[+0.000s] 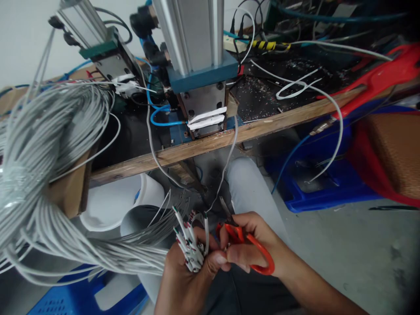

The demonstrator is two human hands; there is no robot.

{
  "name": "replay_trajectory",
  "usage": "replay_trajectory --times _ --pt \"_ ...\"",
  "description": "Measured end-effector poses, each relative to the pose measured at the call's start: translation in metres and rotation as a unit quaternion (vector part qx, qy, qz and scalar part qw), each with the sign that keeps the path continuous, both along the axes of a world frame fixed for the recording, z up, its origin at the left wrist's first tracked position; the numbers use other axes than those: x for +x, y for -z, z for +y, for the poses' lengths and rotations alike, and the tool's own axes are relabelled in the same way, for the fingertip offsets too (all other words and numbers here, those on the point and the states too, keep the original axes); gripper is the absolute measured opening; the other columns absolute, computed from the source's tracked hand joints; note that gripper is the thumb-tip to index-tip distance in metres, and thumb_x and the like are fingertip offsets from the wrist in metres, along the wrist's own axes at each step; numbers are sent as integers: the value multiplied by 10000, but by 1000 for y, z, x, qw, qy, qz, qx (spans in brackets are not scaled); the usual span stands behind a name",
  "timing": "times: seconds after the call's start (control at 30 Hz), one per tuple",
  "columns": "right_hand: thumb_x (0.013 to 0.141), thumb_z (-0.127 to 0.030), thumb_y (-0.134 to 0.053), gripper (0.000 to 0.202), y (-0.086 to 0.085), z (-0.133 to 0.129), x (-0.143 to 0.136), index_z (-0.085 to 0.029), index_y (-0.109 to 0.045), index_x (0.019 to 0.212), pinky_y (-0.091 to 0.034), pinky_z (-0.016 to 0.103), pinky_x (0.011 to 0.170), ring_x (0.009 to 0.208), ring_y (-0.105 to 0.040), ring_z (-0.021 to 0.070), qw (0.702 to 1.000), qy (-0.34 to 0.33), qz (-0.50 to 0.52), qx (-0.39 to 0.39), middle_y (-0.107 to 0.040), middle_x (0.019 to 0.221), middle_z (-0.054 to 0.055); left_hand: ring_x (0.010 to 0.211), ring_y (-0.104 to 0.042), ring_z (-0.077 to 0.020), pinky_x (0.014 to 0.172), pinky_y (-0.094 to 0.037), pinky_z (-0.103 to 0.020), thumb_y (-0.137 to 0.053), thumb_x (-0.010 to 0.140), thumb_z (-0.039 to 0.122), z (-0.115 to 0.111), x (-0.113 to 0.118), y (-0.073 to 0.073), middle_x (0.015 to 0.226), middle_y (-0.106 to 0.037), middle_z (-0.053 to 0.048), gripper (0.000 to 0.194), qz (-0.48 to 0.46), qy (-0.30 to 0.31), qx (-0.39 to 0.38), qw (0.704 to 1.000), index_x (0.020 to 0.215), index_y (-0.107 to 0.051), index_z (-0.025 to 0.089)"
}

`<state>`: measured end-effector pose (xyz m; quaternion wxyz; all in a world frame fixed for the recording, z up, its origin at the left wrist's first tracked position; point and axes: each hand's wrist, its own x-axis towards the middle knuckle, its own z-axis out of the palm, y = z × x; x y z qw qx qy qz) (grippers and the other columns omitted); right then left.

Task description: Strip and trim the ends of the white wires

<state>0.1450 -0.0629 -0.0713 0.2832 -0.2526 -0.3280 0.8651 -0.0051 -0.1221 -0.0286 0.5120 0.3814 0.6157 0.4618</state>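
My left hand (187, 271) is closed around a bunch of grey-white cables (131, 256), their cut ends (190, 245) sticking up in front of the palm with dark, red and green tips. My right hand (252, 245) is closed with orange-handled scissors (264, 253) hooked in it, the blades pointing up and away from me. Thumb and fingertips of both hands meet near one cable end; what they pinch there is too small to make out. The cables run left to a large coiled bundle (59, 118).
A wooden-edged workbench (183, 151) carries two pneumatic presses, the nearer one (200, 74) with blue plates. Red pliers-like tool (370, 78) hangs at right on a blue hose. A white bucket (114, 199) stands below, and blue plastic stools (302, 199) are on both sides.
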Motion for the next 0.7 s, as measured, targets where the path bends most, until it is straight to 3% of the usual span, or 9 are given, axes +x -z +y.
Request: replay_trajectory --times 0.17,0.27,0.33,0.43,0.5,0.57,0.7 --pt "793 -566 -784 417 11 -3 -2 -204 -578 767 -322 199 403 379 -351 61 992 114 -32 31 -444 458 -105 566 -642 -188 558 -447 -283 -711 888 472 -1 5 9 642 -755 -12 241 77 55 24 995 807 -793 261" --pt "820 -568 -759 412 16 -1 6 -208 -564 773 -302 217 412 385 -336 68 986 142 -66 60 -442 477 -96 442 -545 -159 486 -396 -283 -654 915 412 1 10 14 502 -652 13 324 132 61 31 989 644 -723 249" --pt "846 -562 -739 400 16 1 17 -201 -579 780 -295 225 428 409 -360 81 983 138 -93 75 -460 491 -79 412 -509 -145 449 -368 -272 -640 912 371 4 12 13 456 -582 28 367 161 51 48 984 569 -673 246" --pt "874 -571 -692 393 12 -1 42 -189 -612 821 -340 241 499 533 -443 115 968 130 -155 147 -520 604 -34 411 -495 -149 418 -364 -262 -684 880 339 9 13 10 459 -576 39 229 189 35 68 979 683 -775 267" --pt "888 -517 -662 338 8 -6 58 -188 -607 831 -373 252 548 596 -469 129 940 102 -223 238 -529 676 -20 420 -505 -157 443 -409 -267 -715 859 313 13 12 9 481 -596 38 160 201 34 86 975 737 -814 282" --pt "889 -395 -634 223 4 -13 68 -195 -575 809 -377 255 567 598 -468 126 899 57 -299 314 -520 681 -26 424 -535 -162 470 -446 -273 -717 856 274 17 12 8 494 -616 33 206 193 55 96 975 668 -799 286" --pt "822 -263 -624 172 -2 -28 67 -207 -495 723 -380 245 565 580 -474 120 853 9 -386 351 -522 641 -34 415 -582 -149 454 -450 -248 -696 855 194 23 16 11 514 -681 58 235 124 73 115 983 707 -825 323"
